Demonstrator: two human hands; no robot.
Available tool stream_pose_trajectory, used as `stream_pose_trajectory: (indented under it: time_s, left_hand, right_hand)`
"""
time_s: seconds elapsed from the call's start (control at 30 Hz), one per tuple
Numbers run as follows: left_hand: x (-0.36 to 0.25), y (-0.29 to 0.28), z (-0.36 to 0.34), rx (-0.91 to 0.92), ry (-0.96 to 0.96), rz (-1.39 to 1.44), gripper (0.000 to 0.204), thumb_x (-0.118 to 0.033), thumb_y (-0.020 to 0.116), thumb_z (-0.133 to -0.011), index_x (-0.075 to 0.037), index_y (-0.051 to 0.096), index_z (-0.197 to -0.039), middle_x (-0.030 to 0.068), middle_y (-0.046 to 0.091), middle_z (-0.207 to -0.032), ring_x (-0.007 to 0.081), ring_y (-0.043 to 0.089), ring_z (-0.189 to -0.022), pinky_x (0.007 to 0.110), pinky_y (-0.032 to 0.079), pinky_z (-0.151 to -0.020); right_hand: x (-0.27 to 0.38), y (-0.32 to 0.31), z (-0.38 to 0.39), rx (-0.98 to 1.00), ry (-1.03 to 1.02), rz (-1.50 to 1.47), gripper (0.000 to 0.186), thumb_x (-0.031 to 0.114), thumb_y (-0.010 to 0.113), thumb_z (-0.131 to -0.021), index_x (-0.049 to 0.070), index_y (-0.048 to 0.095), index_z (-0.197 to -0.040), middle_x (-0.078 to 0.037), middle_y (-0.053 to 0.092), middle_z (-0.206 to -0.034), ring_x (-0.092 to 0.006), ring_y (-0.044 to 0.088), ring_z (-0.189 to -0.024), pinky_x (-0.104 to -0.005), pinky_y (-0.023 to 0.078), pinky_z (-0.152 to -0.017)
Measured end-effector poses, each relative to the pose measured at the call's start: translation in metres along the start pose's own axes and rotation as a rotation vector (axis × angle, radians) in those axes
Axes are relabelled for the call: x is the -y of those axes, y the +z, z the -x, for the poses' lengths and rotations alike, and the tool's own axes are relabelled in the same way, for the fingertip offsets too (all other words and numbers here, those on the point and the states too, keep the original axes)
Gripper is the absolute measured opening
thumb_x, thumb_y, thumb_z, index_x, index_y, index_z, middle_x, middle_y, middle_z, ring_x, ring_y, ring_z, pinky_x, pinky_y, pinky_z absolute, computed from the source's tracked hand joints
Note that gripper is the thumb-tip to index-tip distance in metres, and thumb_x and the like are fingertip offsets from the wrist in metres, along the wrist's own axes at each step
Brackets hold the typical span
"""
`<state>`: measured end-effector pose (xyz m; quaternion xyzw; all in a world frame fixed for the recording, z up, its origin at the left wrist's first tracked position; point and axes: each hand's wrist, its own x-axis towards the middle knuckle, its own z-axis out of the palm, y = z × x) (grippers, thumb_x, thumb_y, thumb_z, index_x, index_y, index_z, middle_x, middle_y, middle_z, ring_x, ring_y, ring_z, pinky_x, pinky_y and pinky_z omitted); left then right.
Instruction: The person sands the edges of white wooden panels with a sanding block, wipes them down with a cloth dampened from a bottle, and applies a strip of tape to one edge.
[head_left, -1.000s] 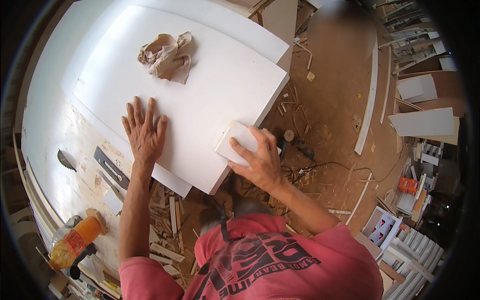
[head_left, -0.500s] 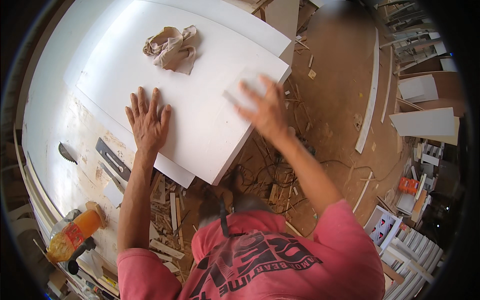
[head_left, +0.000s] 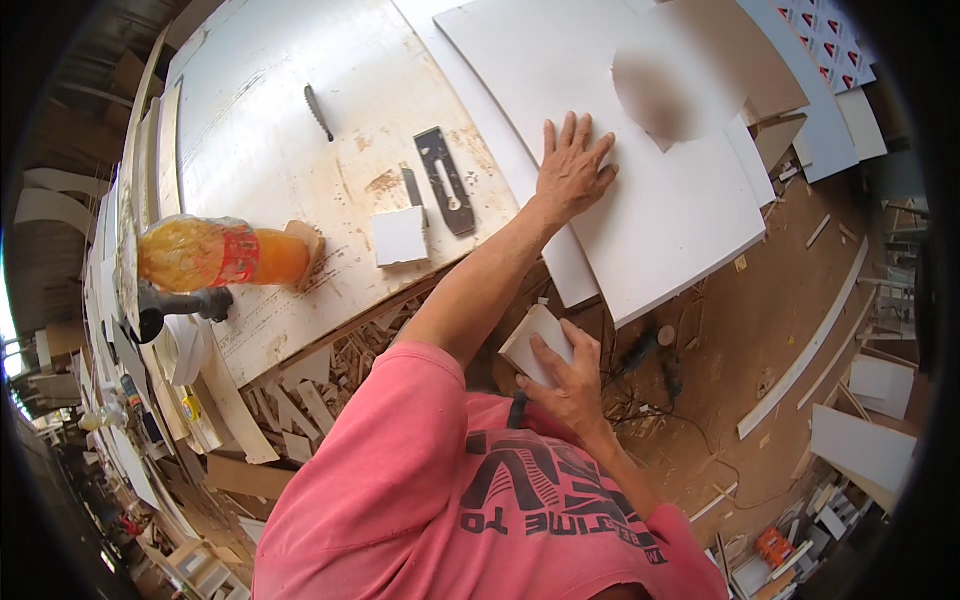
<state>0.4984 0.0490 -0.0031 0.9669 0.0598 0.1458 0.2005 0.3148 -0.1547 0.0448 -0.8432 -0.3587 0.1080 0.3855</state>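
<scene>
My left hand [head_left: 577,170] lies flat with fingers spread on a large white panel [head_left: 680,235]. Close to my body, below the panel's near edge, my right hand [head_left: 573,375] grips a small block [head_left: 540,343] with a white face and a beige edge. Its thumb and fingers hold the block by its sides, apart from the panel. On the worn workbench [head_left: 340,200] to the left lie a dark slotted blade [head_left: 444,182], a short narrow strip [head_left: 412,187], a small white square block [head_left: 400,238] and a toothed blade piece [head_left: 318,112].
A bottle of orange liquid [head_left: 240,252] lies at the bench's left end, beside a dark tool [head_left: 180,305]. Wood scraps [head_left: 310,395] litter the floor under the bench. Cables and long strips [head_left: 810,340] lie on the brown floor to the right. One patch over the panel is blurred.
My view has swung left toward the bench. My right hand has come off the panel, back toward my body, with the block in it. My left hand still rests on the panel.
</scene>
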Motion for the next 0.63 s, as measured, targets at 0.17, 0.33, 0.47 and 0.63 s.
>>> stream_pose_trajectory:
  time_s: [0.17, 0.33, 0.47, 0.63]
  left_hand:
    - [0.071, -0.087, 0.067, -0.067, -0.118, 0.270, 0.052, -0.039, 0.059, -0.091, -0.015, 0.048, -0.135, 0.0228, 0.041, -0.141, 0.0403, 0.032, -0.135, 0.050, 0.023, -0.112]
    - [0.117, -0.139, 0.189, 0.103, -0.249, -0.091, 0.059, -0.041, 0.066, -0.085, -0.020, 0.047, -0.137, 0.0204, 0.035, -0.146, 0.0388, 0.028, -0.138, 0.053, 0.023, -0.111]
    - [0.127, -0.128, 0.229, 0.069, -0.196, -0.087, 0.063, -0.038, 0.072, -0.080, -0.021, 0.049, -0.136, 0.0186, 0.032, -0.148, 0.0392, 0.025, -0.140, 0.055, 0.022, -0.111]
    - [0.151, -0.120, 0.257, 0.008, -0.236, -0.083, 0.067, -0.038, 0.076, -0.076, -0.019, 0.051, -0.135, 0.0193, 0.032, -0.149, 0.0416, 0.024, -0.139, 0.054, 0.025, -0.111]
  right_hand:
    - [0.022, 0.000, -0.037, -0.124, 0.175, -0.153, 0.060, 0.029, 0.075, -0.078, 0.005, 0.055, -0.129, -0.022, 0.046, -0.128, -0.0361, 0.047, -0.116, -0.0429, 0.039, -0.099]
    - [0.042, 0.032, -0.130, -0.029, 0.167, -0.262, 0.065, 0.044, 0.066, -0.085, 0.003, 0.050, -0.133, -0.022, 0.047, -0.128, -0.0345, 0.045, -0.123, -0.0404, 0.038, -0.103]
    - [0.061, 0.088, -0.217, -0.002, 0.157, -0.299, 0.071, 0.055, 0.058, -0.088, 0.000, 0.049, -0.132, -0.026, 0.047, -0.126, -0.0376, 0.045, -0.122, -0.0416, 0.036, -0.104]
    - [0.072, 0.147, -0.274, 0.176, 0.138, -0.233, 0.084, 0.068, 0.053, -0.084, 0.009, 0.039, -0.142, -0.026, 0.041, -0.133, -0.0424, 0.042, -0.124, -0.0451, 0.034, -0.106]
